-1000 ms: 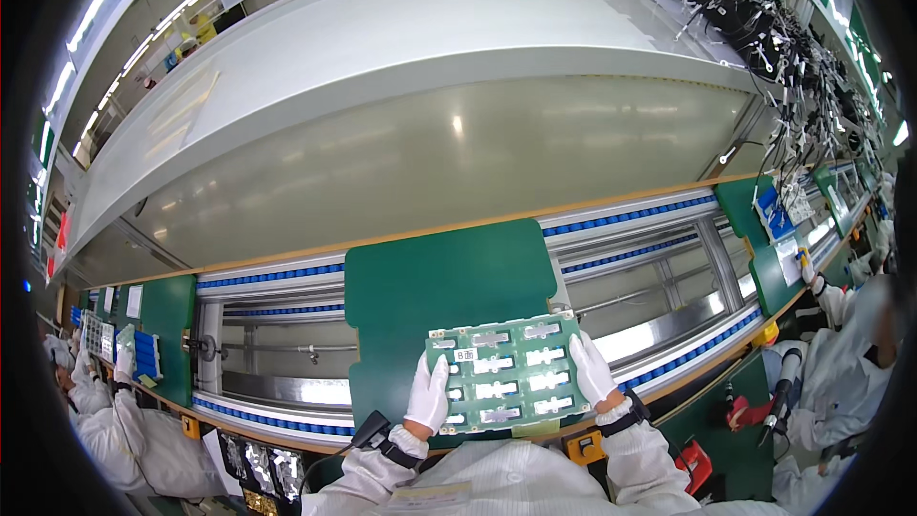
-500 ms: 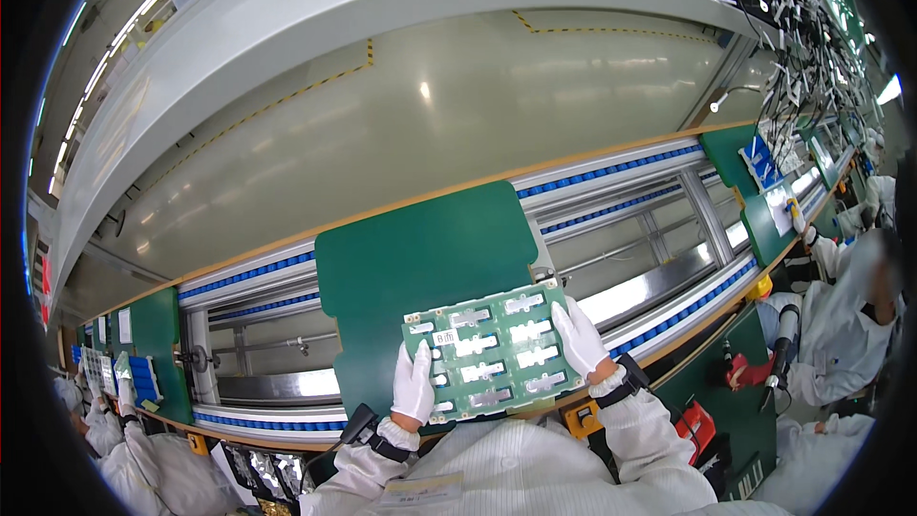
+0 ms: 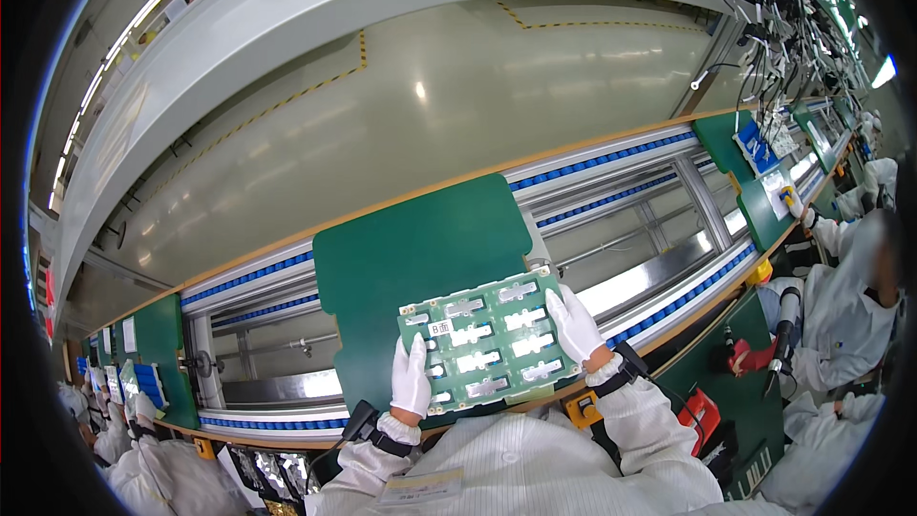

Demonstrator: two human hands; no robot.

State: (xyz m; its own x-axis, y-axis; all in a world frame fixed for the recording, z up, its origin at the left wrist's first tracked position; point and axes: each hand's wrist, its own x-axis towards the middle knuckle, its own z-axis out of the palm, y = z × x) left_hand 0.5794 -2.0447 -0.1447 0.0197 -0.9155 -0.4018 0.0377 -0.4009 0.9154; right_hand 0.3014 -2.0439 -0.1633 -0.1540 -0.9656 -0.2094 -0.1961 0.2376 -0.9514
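Green tabletop (image 3: 415, 234) spans the blue-roller conveyor (image 3: 611, 159); my feed shows the circuit panel (image 3: 492, 342) over the tabletop's near right part, contact unclear. Left hand (image 3: 411, 378) and right hand (image 3: 576, 327), partly closed, grip its opposite side edges. Uneven hold could tip it loose, I judge.

Left grip (image 3: 411, 378) and right grip (image 3: 576, 327) hold a green board (image 3: 497, 344).

Wide head-worn fisheye view, from above, facing down and forward, hands (image 3: 411, 382) near
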